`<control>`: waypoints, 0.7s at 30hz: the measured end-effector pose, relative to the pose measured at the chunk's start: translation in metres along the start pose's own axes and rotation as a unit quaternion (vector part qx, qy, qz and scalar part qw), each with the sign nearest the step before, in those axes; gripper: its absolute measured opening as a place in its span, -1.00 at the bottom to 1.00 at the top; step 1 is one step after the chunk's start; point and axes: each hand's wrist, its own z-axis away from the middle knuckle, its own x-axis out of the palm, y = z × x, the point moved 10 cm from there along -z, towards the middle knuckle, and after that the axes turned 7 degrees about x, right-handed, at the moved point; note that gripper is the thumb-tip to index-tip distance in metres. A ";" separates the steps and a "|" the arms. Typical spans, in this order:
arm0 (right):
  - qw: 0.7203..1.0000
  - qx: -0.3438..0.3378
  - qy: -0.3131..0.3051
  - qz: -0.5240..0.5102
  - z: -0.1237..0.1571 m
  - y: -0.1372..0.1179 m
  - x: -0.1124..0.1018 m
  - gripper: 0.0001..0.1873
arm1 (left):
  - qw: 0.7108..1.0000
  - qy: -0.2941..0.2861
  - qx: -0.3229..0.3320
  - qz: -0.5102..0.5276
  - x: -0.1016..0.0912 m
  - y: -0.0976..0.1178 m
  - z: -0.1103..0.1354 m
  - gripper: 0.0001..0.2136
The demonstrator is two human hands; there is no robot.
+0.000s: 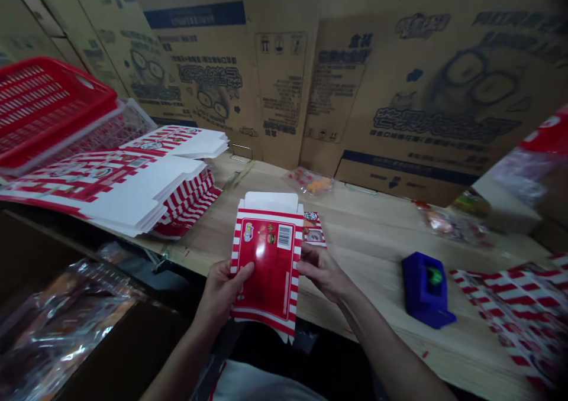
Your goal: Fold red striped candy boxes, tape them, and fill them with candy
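A red and white striped carton [266, 265] with a barcode and a white top flap is held upright over the front edge of the wooden table [368, 235]. My left hand [222, 288] grips its left side, thumb on the red face. On the carton's right edge my right hand [322, 271] is closed. Behind the carton a small striped piece [314, 229] lies on the table.
Stacks of flat striped cartons [133, 182] lie at the left beside a red basket [39, 105]. A blue tape dispenser [426, 288] sits at the right, with more striped cartons [519, 312] beyond it. Small packets [310, 182] lie near the big cardboard boxes [399, 81] behind.
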 end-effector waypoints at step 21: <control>0.985 0.035 0.131 -0.108 -0.002 0.034 -0.031 -0.68 | 0.995 -0.007 -0.052 0.088 0.005 -0.026 -0.005 -0.69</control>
